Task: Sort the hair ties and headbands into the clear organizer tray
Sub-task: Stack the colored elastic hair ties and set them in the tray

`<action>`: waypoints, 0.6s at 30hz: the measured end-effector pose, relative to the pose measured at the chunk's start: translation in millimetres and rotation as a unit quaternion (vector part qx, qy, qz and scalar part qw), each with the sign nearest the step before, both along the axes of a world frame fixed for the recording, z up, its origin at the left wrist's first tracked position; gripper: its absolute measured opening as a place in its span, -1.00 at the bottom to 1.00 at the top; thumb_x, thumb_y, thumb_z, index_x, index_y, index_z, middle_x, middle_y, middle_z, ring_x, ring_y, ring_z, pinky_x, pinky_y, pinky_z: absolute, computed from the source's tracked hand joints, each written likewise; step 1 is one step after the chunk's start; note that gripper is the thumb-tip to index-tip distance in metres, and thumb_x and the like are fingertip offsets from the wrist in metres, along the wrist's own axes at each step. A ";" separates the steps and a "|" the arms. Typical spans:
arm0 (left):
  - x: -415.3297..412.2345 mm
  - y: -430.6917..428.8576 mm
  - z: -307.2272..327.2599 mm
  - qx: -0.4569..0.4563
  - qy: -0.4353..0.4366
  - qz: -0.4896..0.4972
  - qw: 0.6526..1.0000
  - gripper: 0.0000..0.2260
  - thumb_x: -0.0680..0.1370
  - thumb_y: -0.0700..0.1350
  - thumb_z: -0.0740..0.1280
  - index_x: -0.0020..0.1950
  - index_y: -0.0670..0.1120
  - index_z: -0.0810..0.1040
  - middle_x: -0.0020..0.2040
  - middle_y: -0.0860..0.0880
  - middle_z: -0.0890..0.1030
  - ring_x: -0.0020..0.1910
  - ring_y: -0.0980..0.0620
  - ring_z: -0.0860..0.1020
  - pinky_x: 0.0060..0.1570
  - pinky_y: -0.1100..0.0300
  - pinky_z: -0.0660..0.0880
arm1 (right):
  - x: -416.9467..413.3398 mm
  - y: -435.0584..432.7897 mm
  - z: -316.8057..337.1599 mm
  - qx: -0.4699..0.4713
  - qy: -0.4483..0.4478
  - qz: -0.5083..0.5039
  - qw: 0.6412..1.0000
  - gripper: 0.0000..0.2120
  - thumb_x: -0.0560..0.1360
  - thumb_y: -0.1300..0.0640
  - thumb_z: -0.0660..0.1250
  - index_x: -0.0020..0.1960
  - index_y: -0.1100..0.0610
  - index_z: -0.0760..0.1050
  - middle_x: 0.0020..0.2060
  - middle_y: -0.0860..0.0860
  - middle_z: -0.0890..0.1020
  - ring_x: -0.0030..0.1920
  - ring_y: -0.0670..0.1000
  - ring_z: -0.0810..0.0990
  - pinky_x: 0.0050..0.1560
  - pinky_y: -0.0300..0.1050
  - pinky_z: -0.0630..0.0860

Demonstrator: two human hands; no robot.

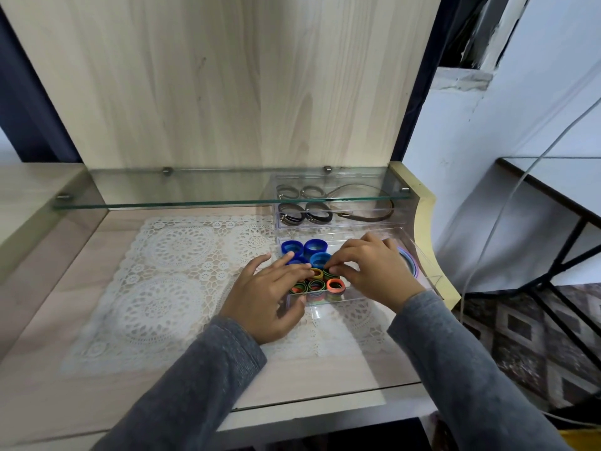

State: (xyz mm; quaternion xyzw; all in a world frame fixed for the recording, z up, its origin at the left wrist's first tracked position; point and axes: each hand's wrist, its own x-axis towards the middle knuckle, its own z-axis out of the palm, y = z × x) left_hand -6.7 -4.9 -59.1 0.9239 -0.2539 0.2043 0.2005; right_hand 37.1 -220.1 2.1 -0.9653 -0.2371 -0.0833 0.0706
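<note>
Pinching one tie [327, 272] with my right hand [370, 271], left hand [270, 288] open on the other ties [335, 284]. Squeezing could pop them from the tray [354, 299].

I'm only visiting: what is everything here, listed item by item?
Clear organizer tray: one, clear, right of the mat.
Second clear tray: one, clear, behind it, under the shelf.
Blue hair ties: about four, blue, organizer tray, far left.
Multicoloured hair ties: several, orange, green, yellow, organizer tray front.
Dark hair ties: about four, blackish, second tray.
Headband: one, dark brown, second tray.
Lace mat: one, white, desktop.
Glass shelf: one, clear, above.
Left hand: one, straight fingers touching multicoloured hair ties.
Right hand: one, fingertips pinching at them.
</note>
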 end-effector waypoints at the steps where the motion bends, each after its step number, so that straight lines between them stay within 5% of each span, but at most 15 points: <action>1: 0.1 -0.1 0.0 0.001 0.001 0.000 1.000 -0.59 0.49 0.08 0.21 0.32 0.07 0.50 0.33 0.15 0.52 0.43 0.09 0.36 0.40 -0.13 0.24 | -0.2 0.4 1.0 -0.005 -0.002 0.000 1.000 -0.77 0.56 -0.14 0.21 0.16 -0.23 0.54 0.10 -0.23 0.56 0.11 -0.06 0.35 0.05 -0.04 0.21; 18: -1.8 -1.2 5.7 0.019 -0.033 0.027 0.999 -0.61 0.47 0.09 0.24 0.26 0.03 0.56 0.30 0.12 0.55 0.40 0.07 0.41 0.36 -0.09 0.30 | -2.4 4.6 3.9 -0.022 -0.003 -0.008 1.000 -0.79 0.54 -0.14 0.24 0.14 -0.22 0.55 0.11 -0.23 0.56 0.11 -0.06 0.36 0.12 0.00 0.22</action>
